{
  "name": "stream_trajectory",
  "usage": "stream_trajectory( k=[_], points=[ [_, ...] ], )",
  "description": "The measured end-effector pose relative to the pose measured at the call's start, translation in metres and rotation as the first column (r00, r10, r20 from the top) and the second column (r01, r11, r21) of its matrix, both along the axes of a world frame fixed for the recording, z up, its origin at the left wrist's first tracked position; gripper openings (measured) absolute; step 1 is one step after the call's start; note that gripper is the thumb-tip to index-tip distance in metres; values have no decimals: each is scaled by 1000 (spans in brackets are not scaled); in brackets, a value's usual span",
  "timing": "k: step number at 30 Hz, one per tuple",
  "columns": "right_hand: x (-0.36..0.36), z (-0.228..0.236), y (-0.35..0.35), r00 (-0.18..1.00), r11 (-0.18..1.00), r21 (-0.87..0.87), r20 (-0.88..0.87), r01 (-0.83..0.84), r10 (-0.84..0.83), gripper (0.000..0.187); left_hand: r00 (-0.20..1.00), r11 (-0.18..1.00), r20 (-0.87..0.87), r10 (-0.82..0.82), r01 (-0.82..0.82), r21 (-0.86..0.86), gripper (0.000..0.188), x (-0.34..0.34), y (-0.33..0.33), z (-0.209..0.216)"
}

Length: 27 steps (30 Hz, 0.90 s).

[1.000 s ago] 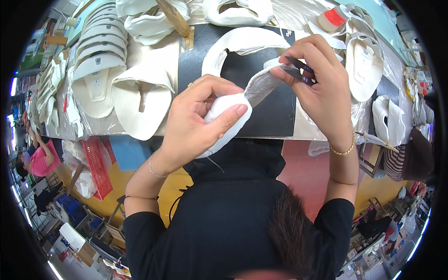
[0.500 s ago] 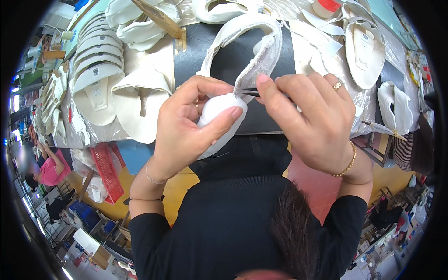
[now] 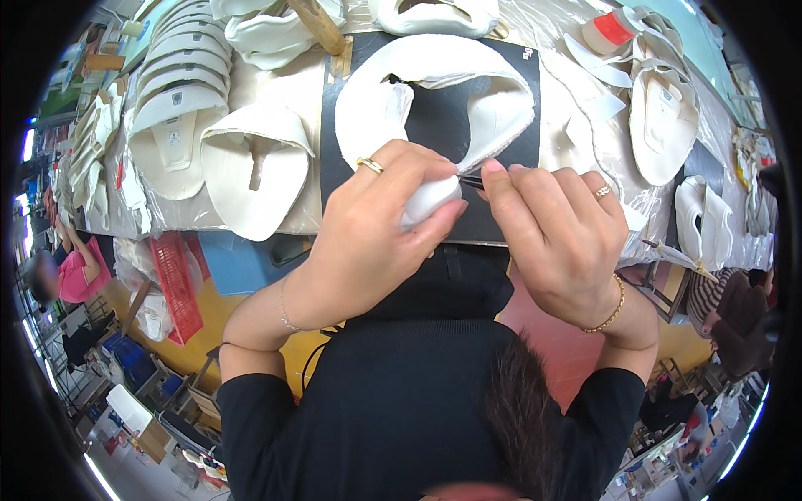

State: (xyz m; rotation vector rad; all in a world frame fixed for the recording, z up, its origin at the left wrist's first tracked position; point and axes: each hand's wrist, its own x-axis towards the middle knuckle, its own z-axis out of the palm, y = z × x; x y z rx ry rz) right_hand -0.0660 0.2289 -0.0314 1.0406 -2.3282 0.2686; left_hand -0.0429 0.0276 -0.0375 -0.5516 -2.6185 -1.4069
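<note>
A white padded shoe upper (image 3: 361,104) is bent into a loop above the black mat. My left hand (image 3: 376,217) pinches the near end of it, thumb below and fingertips on the edge. From the right, my right hand (image 3: 555,238) grips a slim dark two-pronged tool (image 3: 473,181), its tips at the upper's edge beside my left fingertips. Most of the tool is hidden in my fingers, so its exact kind does not show. The upper's far part rests over the black mat (image 3: 522,83).
Stacked cream shoe pieces (image 3: 180,117) and a single cream upper (image 3: 251,159) lie at the left. A wooden-handled tool (image 3: 319,25) is at the back, near more white uppers (image 3: 430,18). To the right are a red-labelled bottle (image 3: 610,32) and a cream shoe piece (image 3: 664,125).
Both hands have shifted slightly, the left one rightward with the upper. The upper has turned from rough lining side to smooth white side and spread wider. The tool stays at its edge.
</note>
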Motion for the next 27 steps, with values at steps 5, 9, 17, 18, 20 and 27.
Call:
stream_trajectory(
  k=[5,9,17,18,20,27],
  points=[
    [1,-3,-2,1000,1000,3,1,9,-9,11,1000,1000,18,11,-11,-20,30,2,2,-1],
    [3,-7,-2,999,1000,19,42,5,-6,10,999,999,34,19,-18,-34,30,3,2,-5],
    [3,-5,1,990,999,4,138,-32,32,12,1000,998,23,-7,8,-58,29,5,-2,-10],
    [2,-2,3,985,998,-29,165,-48,52,14,999,999,39,-8,10,-46,29,5,-3,-11],
    [1,5,9,938,984,-175,344,29,34,21,998,999,66,-12,14,-31,28,7,-5,-12],
    [-12,-17,4,716,957,-279,652,-81,251,28,954,990,299,-10,-32,138,20,15,-7,-28]
  ],
)
